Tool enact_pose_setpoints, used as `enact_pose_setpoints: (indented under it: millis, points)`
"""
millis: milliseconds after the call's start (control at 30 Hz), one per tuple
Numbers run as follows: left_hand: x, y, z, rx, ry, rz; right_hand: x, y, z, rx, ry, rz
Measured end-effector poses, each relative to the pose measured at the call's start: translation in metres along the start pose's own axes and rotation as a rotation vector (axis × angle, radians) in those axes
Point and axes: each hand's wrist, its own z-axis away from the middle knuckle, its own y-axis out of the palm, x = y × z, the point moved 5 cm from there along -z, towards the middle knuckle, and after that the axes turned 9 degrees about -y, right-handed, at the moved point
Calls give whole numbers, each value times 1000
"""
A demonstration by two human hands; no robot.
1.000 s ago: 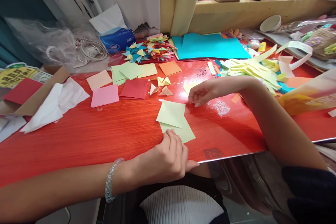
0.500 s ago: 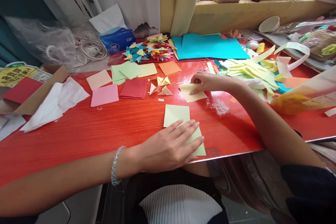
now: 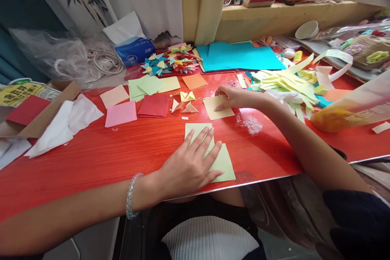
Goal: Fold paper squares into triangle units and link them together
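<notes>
Under my left hand (image 3: 193,160) are two pale green paper squares, which overlap near the table's front edge. The hand lies flat with its fingers apart. Its fingertips are on the far green square (image 3: 192,127), and the thumb touches the near green square (image 3: 226,164). Beyond them, my right hand (image 3: 234,97) has its fingers curled at a pale yellow paper square (image 3: 222,114), thumb on top of the paper. Small folded paper pieces (image 3: 185,100) in yellow and peach sit just left of that square.
Stacks of red squares (image 3: 153,106) and pink squares (image 3: 121,114) lie to the left. At the back are a pile of folded pieces (image 3: 172,61) and blue sheets (image 3: 243,56). Cut paper strips (image 3: 283,83) and a plastic packet (image 3: 350,105) are on the right.
My left hand has turned and slid away from me onto the far green square, uncovering more of the near one. My right hand stays at the yellow square. The view has shifted slightly.
</notes>
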Motion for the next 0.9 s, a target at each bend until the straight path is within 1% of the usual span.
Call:
enact_pose_setpoints:
  millis: [33,67,100,133,167,200,233,300,400,467,533,600,633,700,733,767,833,900]
  points:
    - [6,-4,-3,-27,2,-29,-1,0,0,2,5,-2]
    - [16,-6,-6,-6,-36,-45,-1,0,0,5,12,-3]
    - [26,-6,-9,49,-60,-38,-1,-1,0,11,22,-1]
    - [34,-4,-11,135,-55,-17,-2,-1,1,19,34,4]
    - [41,-1,-12,234,-19,9,-2,-1,1,28,46,10]
    - [48,2,-12,304,16,12,-3,-1,1,35,56,17]
    - [54,3,-12,321,32,-7,-3,-2,2,39,62,23]
    - [61,3,-12,254,90,-58,-3,-2,2,43,65,27]
    - [63,0,-11,154,190,-166,-3,-3,2,42,68,13]
    - [64,-7,-12,126,198,-216,-3,-3,4,37,69,-7]
    - [65,-19,-13,71,180,-258,-2,-4,5,36,69,-33]
    - [62,-30,-12,38,171,-274,-1,-4,5,35,67,-52]
    - [59,-33,-10,43,184,-253,-2,-4,5,38,60,-57]
    - [51,-34,-3,115,218,-191,-3,-4,5,45,34,-55]
    - [47,-31,1,191,227,-164,-3,-5,5,43,19,-48]
    - [46,-30,4,240,216,-131,-4,-6,5,39,2,-38]
    - [46,-25,7,362,182,-68,-5,-10,6,18,-33,-47]
    - [51,-24,5,431,135,9,-2,-14,9,14,-76,-149]
